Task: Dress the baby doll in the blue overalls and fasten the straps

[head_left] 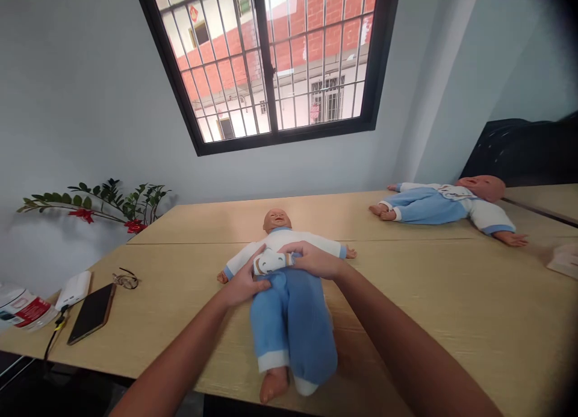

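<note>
A baby doll (291, 320) lies on its back on the table, its head away from me. It wears a white long-sleeved shirt (311, 241) with blue cuffs and blue trousers (266, 320). The printed front of the shirt bunches at the waist between my hands. My left hand (246, 281) grips the shirt's left side, its thumb across the trouser top. From the right, my right hand (311, 260) closes its fingers on the shirt's edge by the waistband. One bare foot (274, 385) sticks out of the left trouser leg; the other foot is hidden.
A second doll (433, 203) in similar clothes lies at the back right of the table (180, 284). On the left are a phone (93, 313), glasses (126, 278), a white power bank (73, 289) with a cable and a labelled plastic jar (24, 308). A potted plant (130, 203) stands beyond the table.
</note>
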`<control>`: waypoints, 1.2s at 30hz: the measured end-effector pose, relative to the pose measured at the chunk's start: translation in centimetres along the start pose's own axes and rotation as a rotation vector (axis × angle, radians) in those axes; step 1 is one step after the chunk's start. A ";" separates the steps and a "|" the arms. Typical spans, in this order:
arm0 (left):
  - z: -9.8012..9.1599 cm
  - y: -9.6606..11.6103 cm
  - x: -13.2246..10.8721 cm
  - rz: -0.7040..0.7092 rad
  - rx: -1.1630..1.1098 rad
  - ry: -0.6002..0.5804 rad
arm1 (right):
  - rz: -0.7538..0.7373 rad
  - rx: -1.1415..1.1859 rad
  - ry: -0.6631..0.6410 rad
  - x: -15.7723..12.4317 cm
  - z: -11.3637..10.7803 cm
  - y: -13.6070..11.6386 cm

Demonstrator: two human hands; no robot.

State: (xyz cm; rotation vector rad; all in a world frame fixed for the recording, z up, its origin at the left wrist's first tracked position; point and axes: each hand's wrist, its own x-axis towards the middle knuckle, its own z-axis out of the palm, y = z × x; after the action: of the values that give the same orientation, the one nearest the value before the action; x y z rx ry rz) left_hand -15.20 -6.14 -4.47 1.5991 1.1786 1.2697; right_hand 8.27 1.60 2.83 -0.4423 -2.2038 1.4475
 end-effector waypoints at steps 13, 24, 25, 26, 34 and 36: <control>-0.9 -0.3 4.9 0.015 -0.225 0.057 | 0.121 -0.457 -0.069 -1.0 -4.0 0.2; 0.6 1.2 8.7 -0.134 -0.500 -0.163 | 0.136 -0.073 -0.052 -2.2 -4.4 -1.4; 0.9 0.6 8.7 -0.165 -0.552 -0.144 | 0.168 -0.114 -0.078 -2.2 -4.5 -1.4; 1.3 0.1 8.6 -0.194 -0.575 -0.149 | 0.182 -0.163 -0.087 -2.2 -4.5 -1.4; 2.4 0.7 8.2 -0.078 -0.176 -0.560 | 0.067 -0.251 0.029 -1.3 -3.8 -1.8; 2.2 1.0 8.2 -0.096 -0.197 -0.514 | 0.119 -0.208 -0.023 -1.5 -3.9 -1.4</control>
State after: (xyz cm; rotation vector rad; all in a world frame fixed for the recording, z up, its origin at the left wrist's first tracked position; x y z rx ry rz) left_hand -12.23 1.46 -1.81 1.5726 0.7708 0.8127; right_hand 11.58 3.33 5.13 -0.6397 -2.3929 1.2921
